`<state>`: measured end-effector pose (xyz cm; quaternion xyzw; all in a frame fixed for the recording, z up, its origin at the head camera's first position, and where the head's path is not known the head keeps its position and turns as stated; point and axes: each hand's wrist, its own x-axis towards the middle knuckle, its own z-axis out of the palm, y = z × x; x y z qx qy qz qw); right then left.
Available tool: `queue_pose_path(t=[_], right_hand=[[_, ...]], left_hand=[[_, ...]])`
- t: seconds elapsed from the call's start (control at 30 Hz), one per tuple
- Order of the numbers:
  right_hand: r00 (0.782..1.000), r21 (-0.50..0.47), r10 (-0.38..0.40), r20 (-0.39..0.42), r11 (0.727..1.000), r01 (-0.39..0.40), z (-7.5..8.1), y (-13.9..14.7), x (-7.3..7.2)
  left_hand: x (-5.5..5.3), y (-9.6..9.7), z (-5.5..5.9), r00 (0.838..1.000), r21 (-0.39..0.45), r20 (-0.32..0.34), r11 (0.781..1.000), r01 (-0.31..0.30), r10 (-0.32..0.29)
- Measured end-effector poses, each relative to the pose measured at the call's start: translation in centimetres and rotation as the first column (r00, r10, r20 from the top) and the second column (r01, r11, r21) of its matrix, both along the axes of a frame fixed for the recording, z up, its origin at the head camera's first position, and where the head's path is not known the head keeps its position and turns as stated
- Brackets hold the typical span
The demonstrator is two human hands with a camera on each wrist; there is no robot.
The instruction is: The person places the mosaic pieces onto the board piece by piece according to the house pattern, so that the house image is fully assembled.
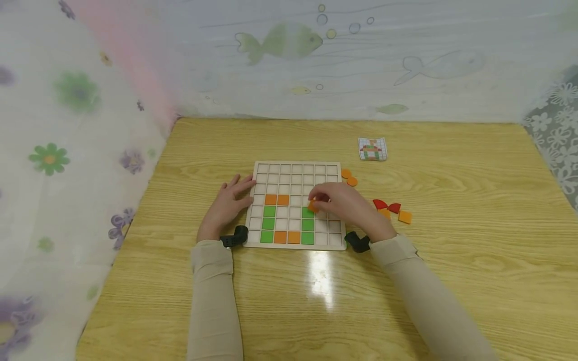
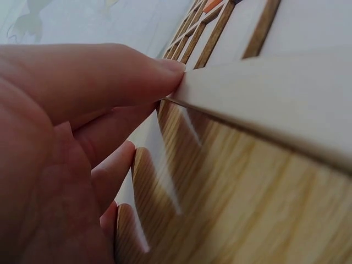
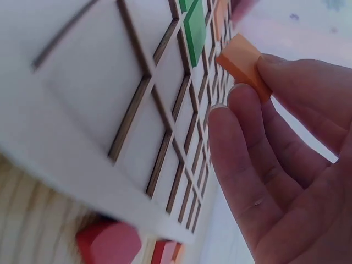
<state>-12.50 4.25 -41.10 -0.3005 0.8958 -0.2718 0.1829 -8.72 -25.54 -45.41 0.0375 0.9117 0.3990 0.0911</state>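
A light wooden grid board (image 1: pixel 320 178) lies flat on the table. Two columns of green square tiles (image 1: pixel 268 224) sit in its cells, with orange squares (image 1: pixel 283 199) in a row above the left column and between the columns at the bottom. Between thumb and fingertips, my right hand (image 1: pixel 340 203) pinches an orange square tile (image 3: pixel 239 58), tilted over the grid just above the right green column. My left hand (image 1: pixel 224 206) rests at the board's left side, fingers extended. In the left wrist view its thumb (image 2: pixel 148 77) touches the rim.
Right of the board lie two orange round pieces (image 1: pixel 351 181), red quarter-circle pieces (image 1: pixel 394 208) and orange squares (image 1: pixel 405 217). A small printed pattern card (image 1: pixel 372 149) is at the back right. Beyond the wooden table (image 1: pixel 474 200) stands a patterned wall (image 1: pixel 361 95).
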Motion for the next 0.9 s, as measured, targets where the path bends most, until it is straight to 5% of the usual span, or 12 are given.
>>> queue_pose_path(t=[0.37, 0.9], right_hand=[[0.998, 0.004, 0.042, -0.037, 0.999, -0.042, -0.7, -2.5, -1.5], [0.998, 0.107, -0.01, -0.067, 0.994, 0.018, -0.9, -5.2, -2.2]], left_hand=[[-0.2, -0.1, -0.2, 1.0, -0.022, -0.005, 1.0, -0.005, 0.005], [-0.1, 0.0, 0.0, 1.0, -0.012, 0.011, 1.0, -0.007, 0.007]])
